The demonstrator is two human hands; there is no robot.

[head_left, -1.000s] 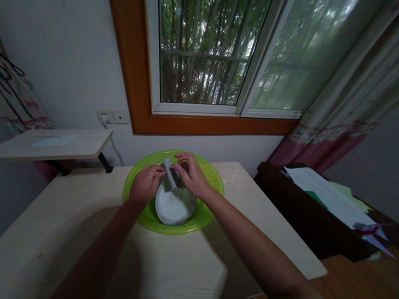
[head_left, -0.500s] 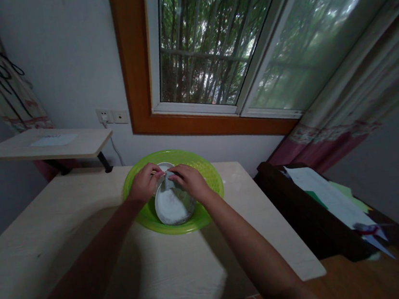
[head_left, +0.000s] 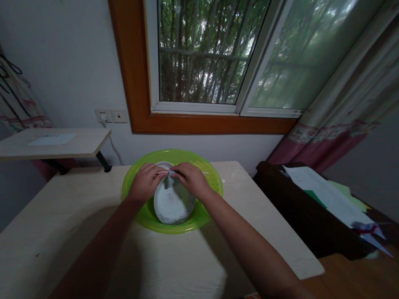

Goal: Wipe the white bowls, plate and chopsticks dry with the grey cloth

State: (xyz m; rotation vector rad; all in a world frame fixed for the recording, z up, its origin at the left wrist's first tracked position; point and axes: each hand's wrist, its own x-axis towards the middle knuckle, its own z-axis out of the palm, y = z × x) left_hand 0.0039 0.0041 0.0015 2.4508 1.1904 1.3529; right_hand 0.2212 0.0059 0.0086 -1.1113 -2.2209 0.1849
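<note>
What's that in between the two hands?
In the head view, a small grey piece sits between the left hand and the right hand, over the green basin. I can't tell exactly what it is.

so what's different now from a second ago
The right hand came lower in view, and the gray piece no longer sticks up between the hands. A thin white strip now shows past the right hand. The left hand stays at the piece; the basin and round white thing stayed put.
</note>
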